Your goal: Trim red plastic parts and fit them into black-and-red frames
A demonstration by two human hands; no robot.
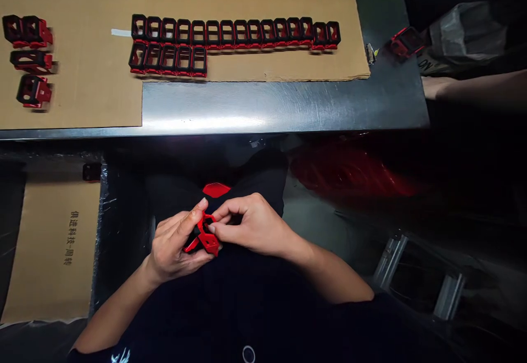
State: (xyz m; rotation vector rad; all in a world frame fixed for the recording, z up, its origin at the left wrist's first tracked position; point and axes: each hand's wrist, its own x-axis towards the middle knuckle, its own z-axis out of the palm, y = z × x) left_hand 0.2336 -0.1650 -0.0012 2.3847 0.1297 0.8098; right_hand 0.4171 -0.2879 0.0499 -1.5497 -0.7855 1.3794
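Over my lap, my left hand (175,245) is closed around a red and black bracket-like part (209,240). The thumb lies along the part's upper left and the other fingers are underneath. My right hand (247,225) pinches the part's right side between thumb and fingertips. Whether those fingertips also hold some smaller piece is hidden. A flat red piece (216,189) rests at my lap just above the hands. Similar black-topped red parts (168,58) stand in rows on the cardboard sheet (247,66) on the table ahead.
The metal table (280,107) has its front edge beyond my hands. Several more parts (35,89) sit at its left. At right, another person's forearm (473,88) reaches in near a single part (407,43). A cardboard-lined box (53,242) stands left, red plastic (346,171) lies right, beyond a metal frame (448,294).
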